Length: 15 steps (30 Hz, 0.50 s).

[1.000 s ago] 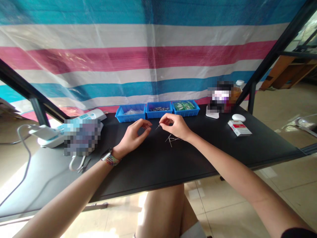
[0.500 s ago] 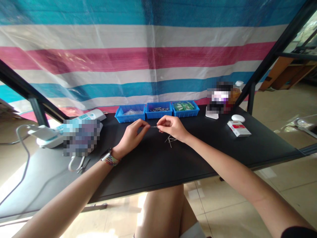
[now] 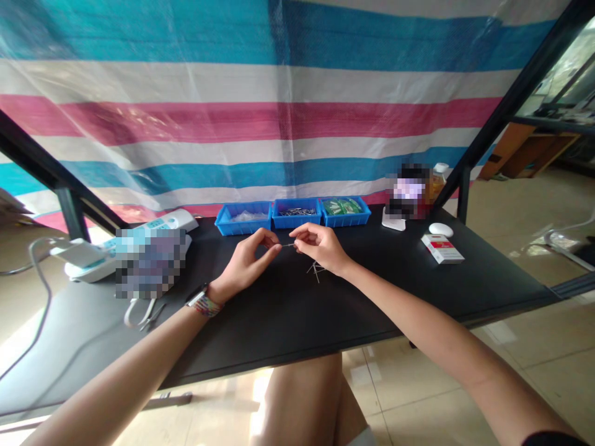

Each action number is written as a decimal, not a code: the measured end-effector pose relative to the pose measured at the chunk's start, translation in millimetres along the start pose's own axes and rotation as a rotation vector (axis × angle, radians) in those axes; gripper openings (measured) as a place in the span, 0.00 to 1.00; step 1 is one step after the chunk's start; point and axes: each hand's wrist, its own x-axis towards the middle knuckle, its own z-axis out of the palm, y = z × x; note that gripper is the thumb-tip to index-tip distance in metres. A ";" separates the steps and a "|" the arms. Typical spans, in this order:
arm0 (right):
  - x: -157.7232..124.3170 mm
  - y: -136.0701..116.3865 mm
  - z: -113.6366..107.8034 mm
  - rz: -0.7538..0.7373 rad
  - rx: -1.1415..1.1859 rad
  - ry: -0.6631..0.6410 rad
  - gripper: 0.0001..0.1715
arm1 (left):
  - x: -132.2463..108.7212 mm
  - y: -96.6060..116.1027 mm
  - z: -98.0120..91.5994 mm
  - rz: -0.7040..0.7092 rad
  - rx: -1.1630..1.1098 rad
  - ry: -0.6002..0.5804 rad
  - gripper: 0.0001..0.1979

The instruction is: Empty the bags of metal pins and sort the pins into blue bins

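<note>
My left hand (image 3: 248, 259) and my right hand (image 3: 318, 246) meet above the black table (image 3: 297, 303), both pinched on the two ends of one thin metal pin (image 3: 288, 245) held level between them. A small heap of the same pins (image 3: 315, 269) lies on the table just below my right hand. Behind the hands stand three blue bins: the left bin (image 3: 243, 218) with clear pieces, the middle bin (image 3: 297, 212) with dark metal parts, the right bin (image 3: 346, 209) with green packets.
At the left lie a white and blue device (image 3: 88, 257) with a cable and small scissors (image 3: 142, 313). At the right are a red and white box (image 3: 442, 248), a white oval object (image 3: 440, 229) and a bottle (image 3: 437, 176). A striped tarp hangs behind.
My left hand has closed onto the free end of the pin that my right hand held alone. The camera has tilted slightly, shifting the table down in view.
</note>
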 end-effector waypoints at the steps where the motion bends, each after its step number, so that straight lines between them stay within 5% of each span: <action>1: 0.8 0.4 -0.4 0.010 0.009 0.003 0.13 | 0.2 1.1 -0.3 0.016 -0.006 0.002 0.15; 15: -0.4 -0.8 0.6 0.044 0.065 0.011 0.11 | 1.3 1.4 -1.1 0.073 0.016 -0.002 0.15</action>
